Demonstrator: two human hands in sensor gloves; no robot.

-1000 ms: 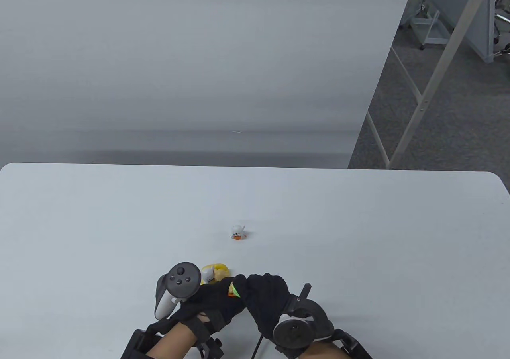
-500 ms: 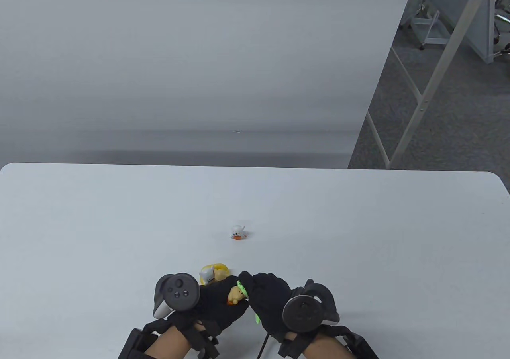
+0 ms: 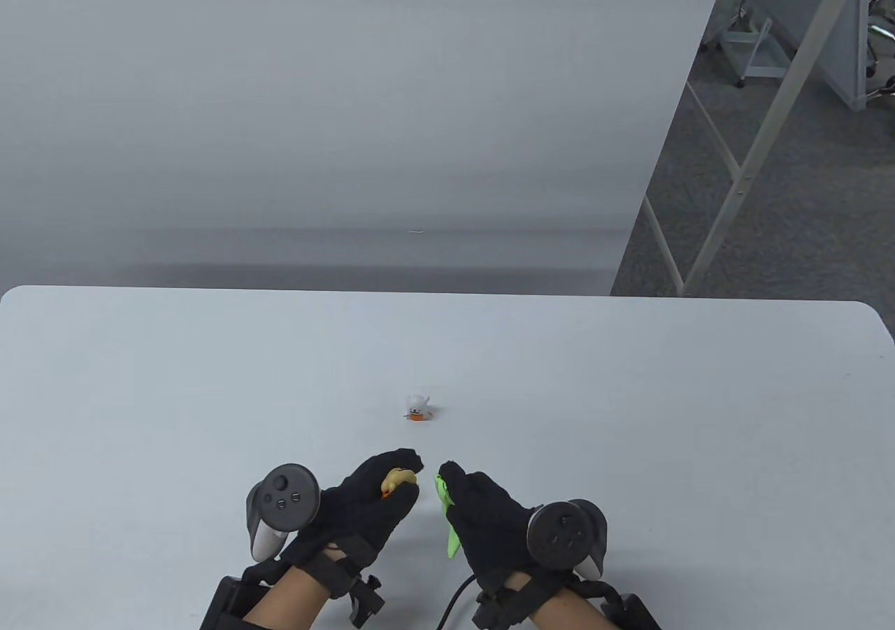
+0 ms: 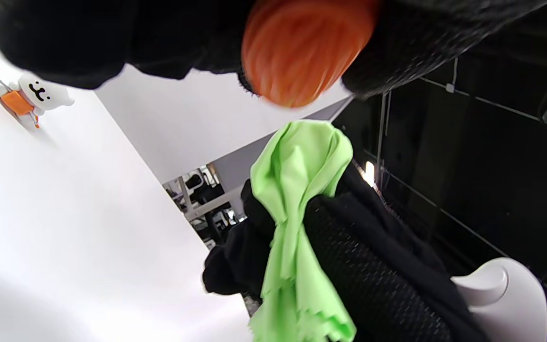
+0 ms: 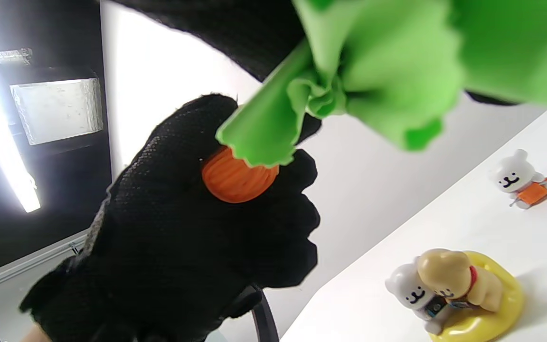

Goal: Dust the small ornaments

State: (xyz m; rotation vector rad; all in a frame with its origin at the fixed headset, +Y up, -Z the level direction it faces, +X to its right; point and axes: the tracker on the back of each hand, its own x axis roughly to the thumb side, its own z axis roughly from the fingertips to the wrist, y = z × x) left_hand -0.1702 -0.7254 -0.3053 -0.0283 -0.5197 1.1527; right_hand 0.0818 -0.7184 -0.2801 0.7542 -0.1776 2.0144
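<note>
My left hand (image 3: 400, 477) grips a small tan figurine (image 3: 396, 481) with an orange base (image 4: 302, 52), held above the table. My right hand (image 3: 449, 484) holds a bunched green cloth (image 3: 447, 521), a short gap to the right of the figurine. The cloth also shows in the left wrist view (image 4: 297, 213) and the right wrist view (image 5: 373, 61). A white figurine with an orange body (image 3: 417, 407) lies on the table beyond both hands. A yellow ornament with a white and a tan figure on it (image 5: 463, 289) sits on the table, hidden behind my left hand in the table view.
The white table (image 3: 629, 392) stretches wide to both sides and ends at a far edge in front of a grey wall. A white metal frame (image 3: 755, 133) stands on the floor at the far right.
Both hands have moved forward and drawn apart. The cloth was against the tan figurine and now stands clear of it. My left hand now covers the yellow ornament in the table view.
</note>
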